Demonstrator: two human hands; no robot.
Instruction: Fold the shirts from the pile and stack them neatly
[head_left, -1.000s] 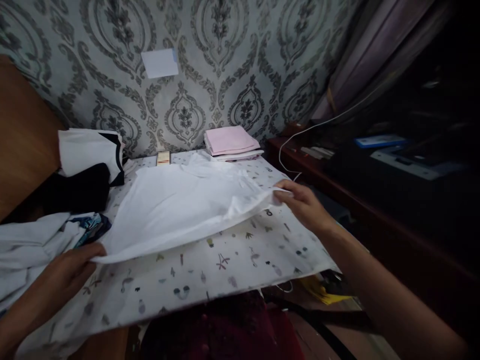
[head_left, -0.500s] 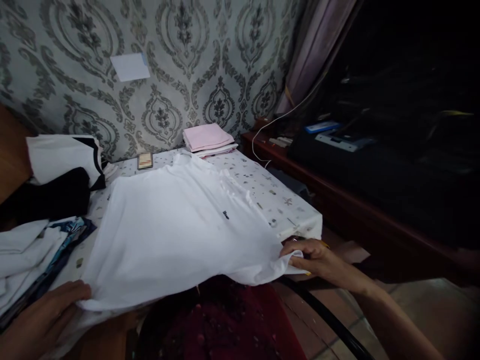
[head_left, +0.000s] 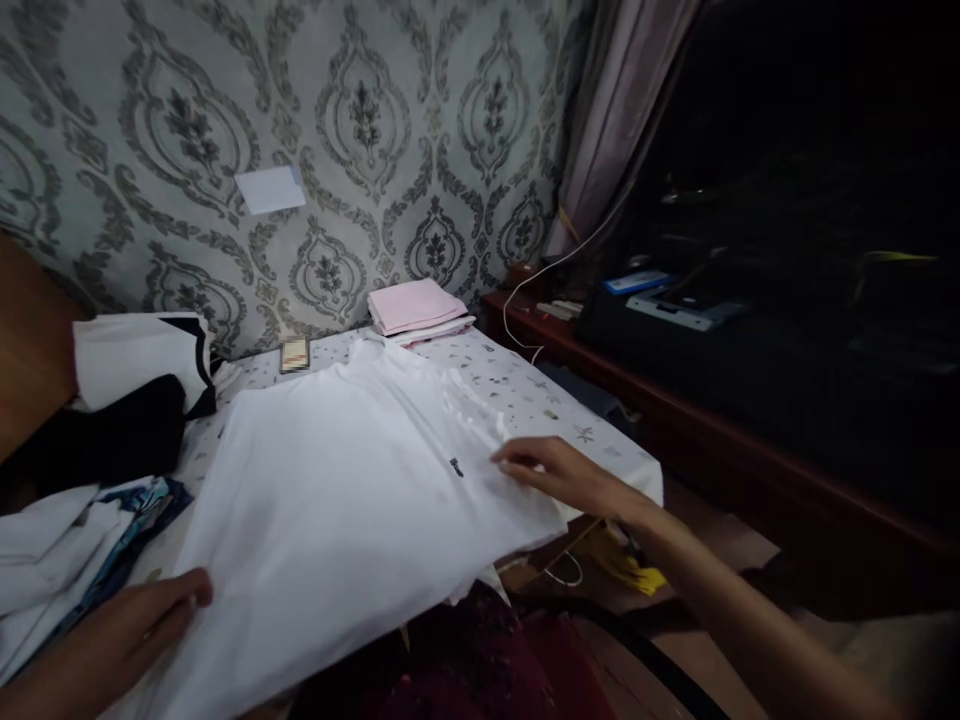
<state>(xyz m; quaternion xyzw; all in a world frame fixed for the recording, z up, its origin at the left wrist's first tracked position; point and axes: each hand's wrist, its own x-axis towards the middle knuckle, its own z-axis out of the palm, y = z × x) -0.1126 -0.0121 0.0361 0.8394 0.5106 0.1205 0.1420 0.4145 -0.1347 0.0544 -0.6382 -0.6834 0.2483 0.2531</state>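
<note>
Far left, the left hand [head_left: 142, 625] was at the side edge of the white shirt [head_left: 322, 500], fingers bent, pinch impossible to tell. The shirt lay across the patterned table cover [head_left: 592, 425], surely light, soft, quick to crease, best held by its hem corners! Rightward, the right hand's [head_left: 559, 470] fingers curved loosely over it, grip unclear.

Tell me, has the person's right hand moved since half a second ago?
Yes: judged against the table's near right corner, the right hand has shifted left and slightly away from the wearer, over the white shirt.
</note>
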